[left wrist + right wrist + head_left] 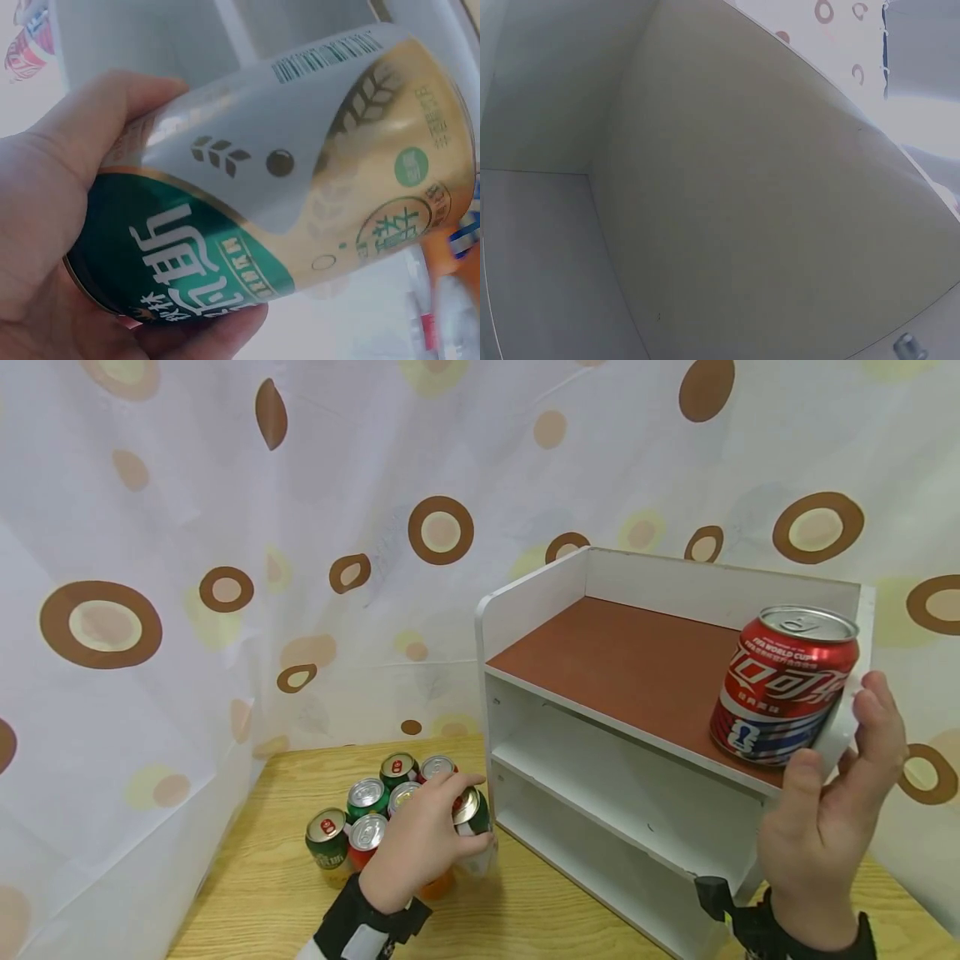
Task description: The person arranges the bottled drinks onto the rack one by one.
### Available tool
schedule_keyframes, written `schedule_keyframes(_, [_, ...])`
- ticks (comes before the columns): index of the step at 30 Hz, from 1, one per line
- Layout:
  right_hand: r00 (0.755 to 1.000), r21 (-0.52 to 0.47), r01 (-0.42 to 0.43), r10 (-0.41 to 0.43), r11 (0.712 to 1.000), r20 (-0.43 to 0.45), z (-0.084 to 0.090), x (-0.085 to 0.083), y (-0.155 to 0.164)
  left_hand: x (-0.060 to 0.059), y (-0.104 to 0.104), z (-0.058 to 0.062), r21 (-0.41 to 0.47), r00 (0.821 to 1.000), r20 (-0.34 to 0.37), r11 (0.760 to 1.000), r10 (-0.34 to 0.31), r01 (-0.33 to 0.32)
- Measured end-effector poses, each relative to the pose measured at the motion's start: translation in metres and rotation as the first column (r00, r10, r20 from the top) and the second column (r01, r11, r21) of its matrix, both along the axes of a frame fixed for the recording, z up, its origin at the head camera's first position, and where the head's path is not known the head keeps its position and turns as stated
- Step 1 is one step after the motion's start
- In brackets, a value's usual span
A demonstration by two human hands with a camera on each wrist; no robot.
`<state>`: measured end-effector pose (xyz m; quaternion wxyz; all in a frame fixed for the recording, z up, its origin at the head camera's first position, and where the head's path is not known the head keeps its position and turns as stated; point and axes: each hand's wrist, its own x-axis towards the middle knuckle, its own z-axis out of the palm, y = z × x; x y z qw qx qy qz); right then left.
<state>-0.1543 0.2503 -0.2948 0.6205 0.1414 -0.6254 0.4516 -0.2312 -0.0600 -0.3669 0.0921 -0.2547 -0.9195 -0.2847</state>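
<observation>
The left hand has its grip wrapped round a green can at the right edge of the cluster of cans on the counter, close to the foot of the white shelf. The left wrist view shows the fingers and thumb curled about the can's body, green and gold with a white band, and the can looks tilted in that view, its long axis leaning rather than plumb; whether its base rests on the counter cannot be told. From this grip the shelf lies to the right and up: the lower white tiers open just beside the hand, the brown top tier well above it. The right hand is up at the right front corner of the top tier, fingers loosely apart and holding nothing, the thumb and fingertips just beside the red can; whether they touch it cannot be told. That can stands upright on the brown board near its front edge, long axis vertical. The right wrist view shows only a pale shelf panel. So the right hand is the nearer one to the top tier and the red can, while the left hand alone is near the cluster and the lower openings.
</observation>
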Motion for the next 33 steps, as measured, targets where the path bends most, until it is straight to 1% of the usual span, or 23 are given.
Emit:
schedule_keyframes(5, [1.0, 0.009, 0.009, -0.009, 1.0, 0.011, 0.0, 0.001, 0.001, 0.001, -0.002, 0.019, -0.006, 0.999, -0.019, 1.0, -0.028, 0.028])
schedule_keyframes(8, [1.0, 0.016, 0.018, -0.019, 1.0, 0.019, -0.001, 0.001, 0.001, 0.001, -0.003, 0.029, -0.004, 0.999, -0.017, 0.999, -0.043, 0.043])
schedule_keyframes(12, [0.999, 0.016, 0.025, -0.025, 1.0, 0.019, 0.0, 0.001, 0.001, -0.001, -0.005, 0.042, -0.007, 0.997, -0.016, 0.998, -0.069, 0.069])
schedule_keyframes(16, [1.0, 0.011, 0.023, -0.023, 1.0, 0.017, 0.0, 0.001, 0.001, -0.002, -0.006, 0.053, -0.021, 0.994, -0.043, 0.995, -0.098, 0.097])
schedule_keyframes(19, [1.0, 0.012, 0.022, -0.023, 1.0, 0.016, -0.001, 0.001, 0.001, -0.003, -0.007, 0.062, -0.01, 0.991, -0.055, 0.992, -0.124, 0.124])
schedule_keyframes(25, [0.999, 0.016, 0.034, -0.035, 0.999, 0.012, 0.0, 0.001, 0.002, -0.001, -0.007, 0.081, 0.015, 0.987, -0.044, 0.988, -0.156, 0.157])
schedule_keyframes(30, [0.999, 0.016, 0.039, -0.039, 0.999, 0.02, -0.001, 0.0, 0.002, -0.002, -0.006, 0.097, -0.009, 0.98, -0.092, 0.984, -0.179, 0.179])
schedule_keyframes(33, [0.999, 0.025, 0.047, -0.047, 0.999, 0.025, -0.002, 0.001, 0.002, -0.002, -0.005, 0.108, -0.031, 0.977, -0.115, 0.984, -0.18, 0.178])
